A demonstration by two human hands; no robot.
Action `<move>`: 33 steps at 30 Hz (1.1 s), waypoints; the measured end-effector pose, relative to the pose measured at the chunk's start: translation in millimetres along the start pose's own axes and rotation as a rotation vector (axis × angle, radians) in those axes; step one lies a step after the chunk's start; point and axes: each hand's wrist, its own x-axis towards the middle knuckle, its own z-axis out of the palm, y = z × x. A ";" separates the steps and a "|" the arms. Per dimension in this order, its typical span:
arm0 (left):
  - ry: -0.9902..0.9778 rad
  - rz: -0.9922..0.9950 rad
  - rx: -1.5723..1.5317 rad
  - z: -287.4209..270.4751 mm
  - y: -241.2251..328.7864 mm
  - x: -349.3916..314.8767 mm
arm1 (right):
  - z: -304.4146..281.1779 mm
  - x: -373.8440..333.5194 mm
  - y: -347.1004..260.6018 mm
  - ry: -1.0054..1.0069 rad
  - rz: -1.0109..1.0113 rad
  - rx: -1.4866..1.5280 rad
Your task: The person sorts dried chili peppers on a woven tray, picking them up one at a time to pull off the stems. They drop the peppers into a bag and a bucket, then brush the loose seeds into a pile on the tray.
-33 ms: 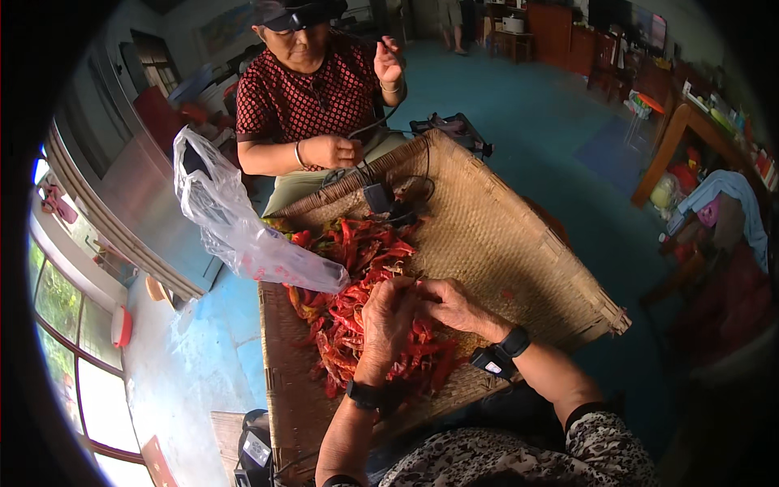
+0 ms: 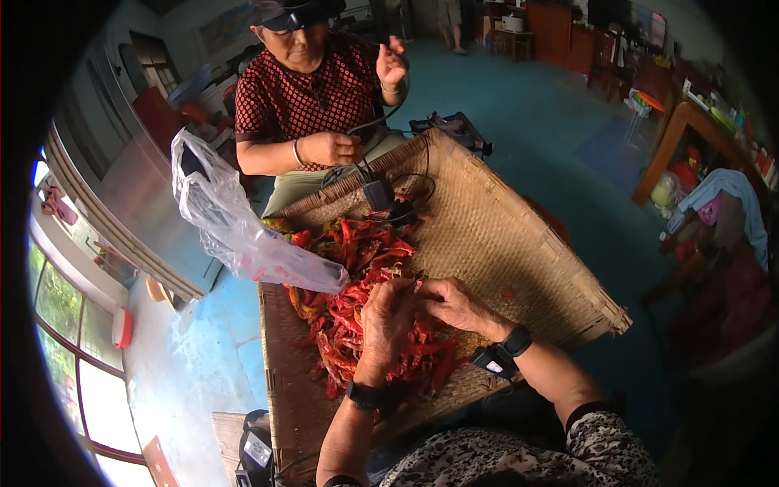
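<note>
Over a heap of red dried chili peppers (image 2: pixel 345 325), my left hand (image 2: pixel 387 315) is closed, its fingers bent and pressed together. Close beside it on the right, my right hand (image 2: pixel 454 305) pinches with thumb and fingers, the fingertips of both hands nearly meeting. A small reddish bit shows between them, too small to name, and the fingers hide most of it. The chilies lie in a large woven bamboo tray (image 2: pixel 495 219), heaped toward its left side. A translucent plastic bag (image 2: pixel 243 235) rests its lower end on the heap, left of my hands.
Across the tray sits a person (image 2: pixel 316 105) in a red-patterned shirt, one hand raised, the other on a dark cable. A black adapter (image 2: pixel 377 196) hangs at the tray's far edge. A wooden frame and a blue cloth (image 2: pixel 726 203) stand at right; windows are at left.
My hands stay in nearly the same place, and the small reddish bit shows more plainly between my fingertips. The other person's raised hand has shifted slightly.
</note>
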 end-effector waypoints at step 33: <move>-0.169 -0.083 -0.205 6.0 18.5 -2.0 | -6.0 -13.0 4.2 0.140 -0.063 0.022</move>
